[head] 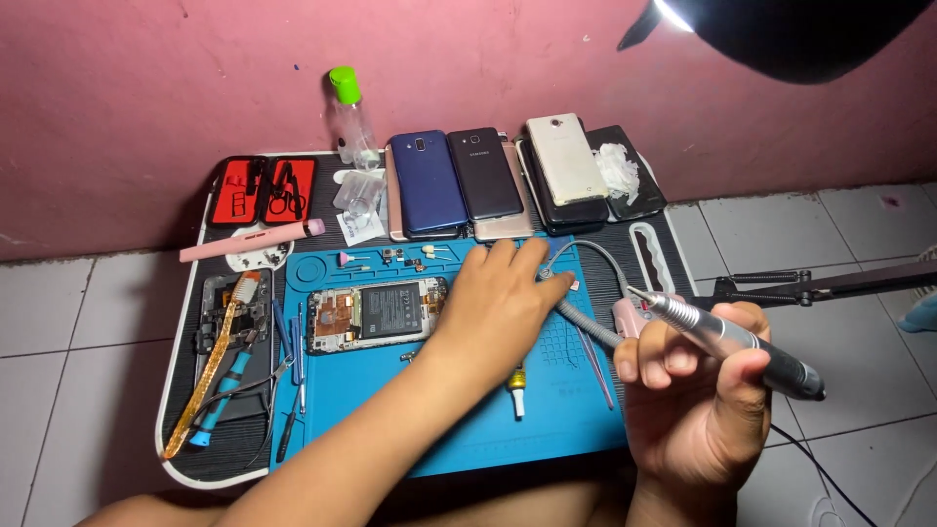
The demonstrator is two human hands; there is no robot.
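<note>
Tools fill the far-left end of your low tray table [185, 410]: a red manicure kit [264, 188] lies open at the far corner, a pink pen-shaped tool [252, 240] lies just near of it, and a blue-handled screwdriver [217, 402] and a long amber strip [210, 366] rest near the left edge. Right of these, on the blue work mat [468, 429], lies the opened phone [376, 314] with its battery showing. Your left arm crosses the mat from the near edge, and your left hand [498, 307] rests flat, palm down, fingers loosely spread and gripping nothing, its heel just at the opened phone's right end. Beyond your fingertips a row of phones [488, 176] lies face down along the far edge, a clear bottle with a green cap [349, 117] standing at its left end. Tweezers [593, 366] lie on the mat right of your left hand. Farther right, your right hand [698, 390] is raised above the table's right end, fingers wrapped around a grey rotary handpiece [727, 340], whose tip points far-left toward your left hand. Its cord trails off to the right.
</note>
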